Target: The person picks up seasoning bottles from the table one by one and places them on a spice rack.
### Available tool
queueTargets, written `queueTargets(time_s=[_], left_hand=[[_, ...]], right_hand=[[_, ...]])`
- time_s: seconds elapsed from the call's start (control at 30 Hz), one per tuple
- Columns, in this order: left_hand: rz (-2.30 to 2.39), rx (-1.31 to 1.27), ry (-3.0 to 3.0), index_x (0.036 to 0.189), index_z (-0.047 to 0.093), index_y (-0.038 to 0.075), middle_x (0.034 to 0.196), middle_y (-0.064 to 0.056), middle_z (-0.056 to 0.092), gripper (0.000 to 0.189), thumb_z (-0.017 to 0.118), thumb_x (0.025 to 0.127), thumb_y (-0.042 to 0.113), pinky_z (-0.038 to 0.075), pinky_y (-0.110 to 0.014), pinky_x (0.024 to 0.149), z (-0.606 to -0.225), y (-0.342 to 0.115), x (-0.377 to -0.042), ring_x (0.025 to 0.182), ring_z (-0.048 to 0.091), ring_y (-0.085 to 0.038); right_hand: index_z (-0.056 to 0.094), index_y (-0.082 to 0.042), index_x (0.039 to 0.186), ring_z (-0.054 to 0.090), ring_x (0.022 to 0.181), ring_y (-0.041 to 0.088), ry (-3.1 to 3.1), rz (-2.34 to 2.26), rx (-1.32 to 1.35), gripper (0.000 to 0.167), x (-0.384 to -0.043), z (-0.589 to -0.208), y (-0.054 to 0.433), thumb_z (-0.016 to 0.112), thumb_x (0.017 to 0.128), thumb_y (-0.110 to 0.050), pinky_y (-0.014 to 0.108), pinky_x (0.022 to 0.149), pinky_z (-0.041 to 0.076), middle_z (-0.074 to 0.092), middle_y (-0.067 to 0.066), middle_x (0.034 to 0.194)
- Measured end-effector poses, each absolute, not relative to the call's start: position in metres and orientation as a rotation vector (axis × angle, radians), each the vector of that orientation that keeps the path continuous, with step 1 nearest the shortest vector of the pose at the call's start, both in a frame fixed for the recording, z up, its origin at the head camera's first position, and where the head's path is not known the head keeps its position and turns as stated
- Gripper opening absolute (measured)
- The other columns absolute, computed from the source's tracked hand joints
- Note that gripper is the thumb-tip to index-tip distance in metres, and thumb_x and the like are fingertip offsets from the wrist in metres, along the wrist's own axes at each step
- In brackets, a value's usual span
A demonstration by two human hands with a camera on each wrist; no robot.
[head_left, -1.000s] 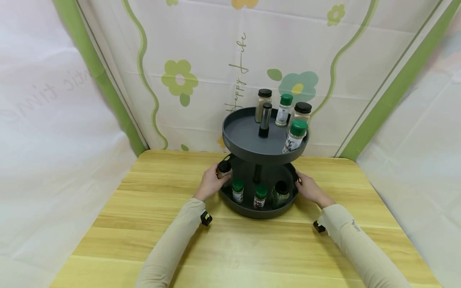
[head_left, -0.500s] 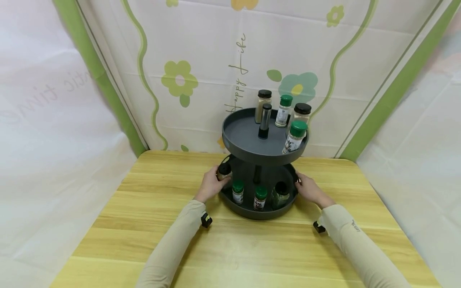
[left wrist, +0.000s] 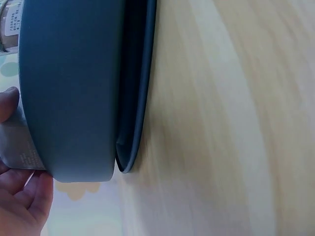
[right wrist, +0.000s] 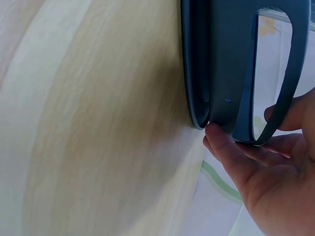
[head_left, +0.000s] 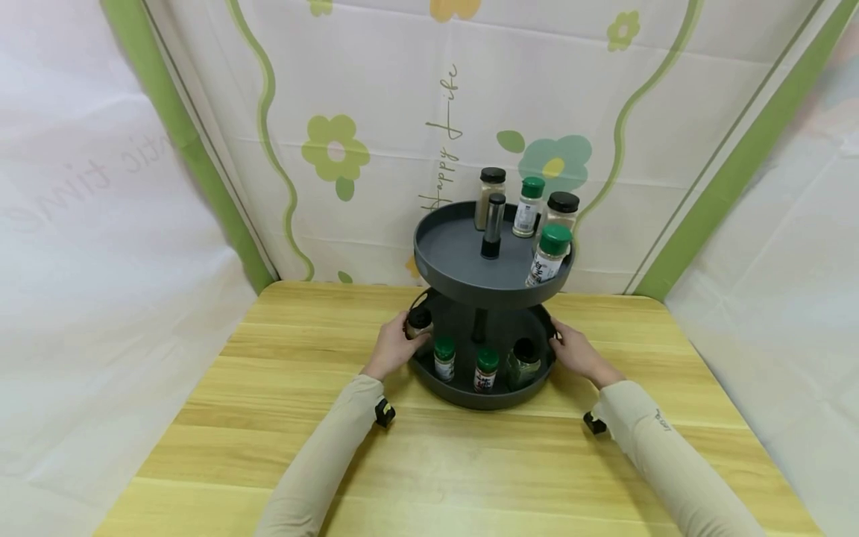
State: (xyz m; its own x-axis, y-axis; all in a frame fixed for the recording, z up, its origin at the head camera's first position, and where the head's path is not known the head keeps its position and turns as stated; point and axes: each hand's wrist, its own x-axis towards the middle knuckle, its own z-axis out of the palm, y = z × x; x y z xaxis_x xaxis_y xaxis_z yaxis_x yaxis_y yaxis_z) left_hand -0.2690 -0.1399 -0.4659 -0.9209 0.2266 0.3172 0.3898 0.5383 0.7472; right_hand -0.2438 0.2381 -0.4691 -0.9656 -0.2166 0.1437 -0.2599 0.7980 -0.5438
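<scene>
In the head view a dark grey two-tier turntable rack (head_left: 483, 401) stands on the wooden table. My left hand (head_left: 389, 349) holds a black-capped spice jar (head_left: 420, 322) at the left side of the lower tray. The left wrist view shows the thumb and fingers on either side of the clear jar (left wrist: 19, 145), against the tray's outer wall. On the opposite side, my right hand (head_left: 575, 353) grips the lower tray's edge. From the right wrist, its thumb and fingers are around the cut-out handle (right wrist: 291, 69), one fingertip close to the base.
Along the lower tray's front stand two green-capped jars (head_left: 444, 359) and a black-capped jar of green herbs (head_left: 523, 365). The upper tray (head_left: 452, 257) carries several jars at its back and right, around a central post (head_left: 493, 227). A printed curtain (head_left: 376, 89) hangs behind the table.
The jar in my left hand has shifted slightly down and to the right into the lower tray. My right hand stays on the handle.
</scene>
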Motion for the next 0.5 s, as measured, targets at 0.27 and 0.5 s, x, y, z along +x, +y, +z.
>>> queueTargets(time_s=[0.27,0.5], left_hand=[[-1.346,-0.515,-2.595,0.113,0.058,0.006,0.104,-0.011,0.064,0.036,0.073,0.085,0.023,0.049,-0.035,0.069,-0.4717,-0.1421,-0.2714,0.086,0.060,-0.022],[-1.418,-0.522,-2.564,0.118,0.058,0.006,0.108,-0.009,0.062,0.040,0.073,0.084,0.022,0.050,-0.034,0.072,-0.4731,-0.1435,-0.2714,0.091,0.058,-0.021]], right_hand=[[0.024,0.015,0.142,0.049,0.114,0.047,-2.922,0.896,0.356,0.051,-0.2434,-0.4699,0.2363,0.042,0.099,-0.004,0.045,0.077,0.045,0.032,0.037,0.139],[0.022,0.014,0.143,0.042,0.119,0.050,-2.914,0.920,0.355,0.052,-0.2445,-0.4706,0.2375,0.041,0.100,-0.008,0.056,0.092,0.041,0.031,0.037,0.140]])
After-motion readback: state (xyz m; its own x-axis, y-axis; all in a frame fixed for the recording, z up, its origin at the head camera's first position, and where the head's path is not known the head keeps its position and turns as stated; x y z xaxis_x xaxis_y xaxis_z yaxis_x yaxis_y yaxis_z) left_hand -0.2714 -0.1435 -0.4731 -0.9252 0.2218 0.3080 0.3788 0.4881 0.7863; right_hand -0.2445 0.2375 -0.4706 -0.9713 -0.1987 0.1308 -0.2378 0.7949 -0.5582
